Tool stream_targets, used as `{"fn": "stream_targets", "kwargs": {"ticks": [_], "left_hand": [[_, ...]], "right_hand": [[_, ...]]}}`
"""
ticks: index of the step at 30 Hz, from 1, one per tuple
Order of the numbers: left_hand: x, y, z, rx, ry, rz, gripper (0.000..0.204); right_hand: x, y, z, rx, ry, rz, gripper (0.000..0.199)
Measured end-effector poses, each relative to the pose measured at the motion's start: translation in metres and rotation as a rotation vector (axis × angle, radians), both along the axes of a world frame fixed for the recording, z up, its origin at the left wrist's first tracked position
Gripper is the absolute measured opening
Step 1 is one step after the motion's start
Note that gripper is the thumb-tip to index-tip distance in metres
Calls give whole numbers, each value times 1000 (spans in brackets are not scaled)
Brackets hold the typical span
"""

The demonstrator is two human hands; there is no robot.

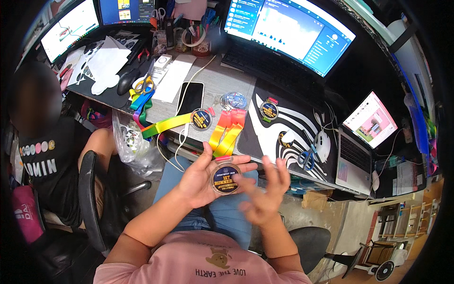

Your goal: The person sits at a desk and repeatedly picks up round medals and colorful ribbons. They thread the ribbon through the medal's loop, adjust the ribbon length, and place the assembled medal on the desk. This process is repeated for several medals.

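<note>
My left hand [196,179] is palm up over my lap, holding a round clear-rimmed medal [224,180] with a dark printed face. A red-to-yellow ribbon [228,132] runs from its top up onto the desk. Fingers apart and partly blurred, my right hand [266,196] hovers at the medal's right side; whether a fingertip touches it I cannot tell. On the desk lie a second medal [202,120] on a rainbow ribbon [165,125], and a third medal [268,110] on the black-and-white mat. Several clear discs [234,100] sit beyond the ribbon.
A phone [191,98] with a white cable, yellow-handled scissors [144,85], blue scissors [308,157] and a white mouse [323,146] lie on the desk. Right stands a laptop [354,161]; behind, a monitor [288,31]. A person [47,156] sits at left beside a chair [90,203].
</note>
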State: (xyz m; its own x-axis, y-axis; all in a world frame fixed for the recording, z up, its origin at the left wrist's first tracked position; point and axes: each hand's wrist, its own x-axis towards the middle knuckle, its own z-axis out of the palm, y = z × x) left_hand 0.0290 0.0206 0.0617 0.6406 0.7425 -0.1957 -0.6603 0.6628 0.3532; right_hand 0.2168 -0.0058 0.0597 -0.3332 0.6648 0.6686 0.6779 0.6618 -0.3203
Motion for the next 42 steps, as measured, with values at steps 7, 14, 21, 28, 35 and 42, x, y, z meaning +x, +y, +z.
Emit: {"fn": "stream_targets", "kwargs": {"ticks": [7, 14, 21, 28, 35, 42], "left_hand": [[4, -5, 10, -35, 144, 77, 91], [2, -3, 6, -25, -45, 18, 91], [1, -2, 5, 29, 32, -8, 91], [6, -5, 5, 21, 75, -10, 87], [8, -4, -2, -33, 99, 7, 83], [6, -5, 5, -4, -25, 59, 71]], "right_hand": [[-20, -3, -7, -34, -118, 25, 51], [-6, -16, -14, 13, -145, 67, 46], [18, -11, -8, 56, -152, -30, 41], [1, -2, 1, -16, -164, -101, 48], [-7, -11, -15, 14, -204, 91, 46], [3, -12, -15, 107, 10, 78, 27]]}}
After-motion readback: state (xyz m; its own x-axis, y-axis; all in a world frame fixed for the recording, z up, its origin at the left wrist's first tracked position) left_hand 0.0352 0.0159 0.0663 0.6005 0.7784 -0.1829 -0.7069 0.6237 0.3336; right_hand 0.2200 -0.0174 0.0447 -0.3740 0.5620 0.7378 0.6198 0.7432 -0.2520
